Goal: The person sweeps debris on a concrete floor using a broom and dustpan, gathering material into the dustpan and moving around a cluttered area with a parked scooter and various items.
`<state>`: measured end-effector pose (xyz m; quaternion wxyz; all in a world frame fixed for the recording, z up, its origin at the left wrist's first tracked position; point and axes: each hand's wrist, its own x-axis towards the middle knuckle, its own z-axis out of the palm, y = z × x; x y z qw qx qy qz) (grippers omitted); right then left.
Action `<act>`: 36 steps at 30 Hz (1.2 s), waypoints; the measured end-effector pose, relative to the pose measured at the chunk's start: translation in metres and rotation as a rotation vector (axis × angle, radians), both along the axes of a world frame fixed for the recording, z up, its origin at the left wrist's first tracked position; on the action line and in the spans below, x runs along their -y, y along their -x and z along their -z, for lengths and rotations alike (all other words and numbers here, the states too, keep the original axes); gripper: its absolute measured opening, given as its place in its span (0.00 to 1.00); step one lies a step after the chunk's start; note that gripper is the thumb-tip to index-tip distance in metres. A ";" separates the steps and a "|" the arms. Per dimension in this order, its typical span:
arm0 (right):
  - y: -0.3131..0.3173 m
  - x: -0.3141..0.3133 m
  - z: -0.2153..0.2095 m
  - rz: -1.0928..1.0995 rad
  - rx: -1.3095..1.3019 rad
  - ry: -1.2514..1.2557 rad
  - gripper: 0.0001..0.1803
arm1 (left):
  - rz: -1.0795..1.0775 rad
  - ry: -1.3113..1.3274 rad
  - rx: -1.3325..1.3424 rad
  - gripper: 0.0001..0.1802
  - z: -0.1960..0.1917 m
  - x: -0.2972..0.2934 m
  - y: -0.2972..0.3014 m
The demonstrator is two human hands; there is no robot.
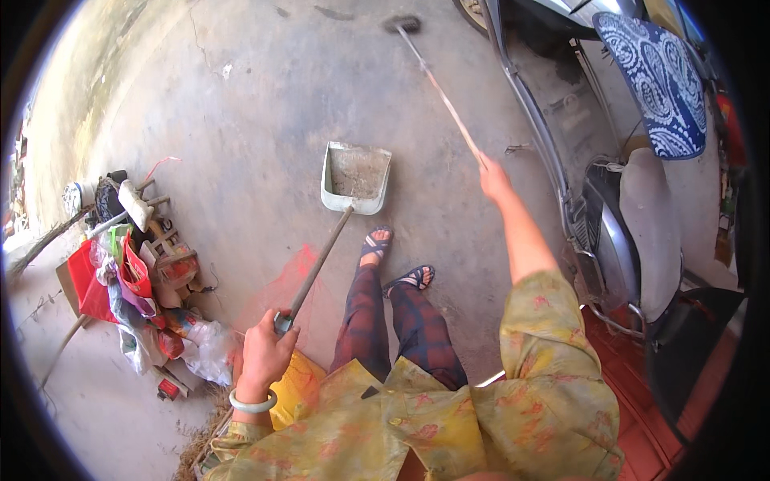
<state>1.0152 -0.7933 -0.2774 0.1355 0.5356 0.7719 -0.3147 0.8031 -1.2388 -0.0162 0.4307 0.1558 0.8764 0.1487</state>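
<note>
My left hand (269, 346) is closed round the top of a dustpan's long grey handle. The pale green dustpan (378, 207) rests on the floor ahead of my feet, with a layer of dirt inside it. Stretched far forward, my right hand (495, 178) grips the pinkish stick of a broom (449, 104). The broom's dark head lies on the concrete near the top of the view, well apart from the dustpan and close to a vehicle's front wheel.
A motorbike or three-wheeler (646, 224) with a grey seat stands at the right, a blue patterned cloth (654, 80) hanging on it. At the left sits a pile of bags (92, 276), wood and tools. Red netting (285, 284) and a yellow bag (297, 393) lie near my left leg.
</note>
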 end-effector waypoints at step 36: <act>-0.169 0.090 -0.071 0.620 -0.014 0.271 0.27 | 0.110 0.012 -0.024 0.16 -0.002 -0.019 0.007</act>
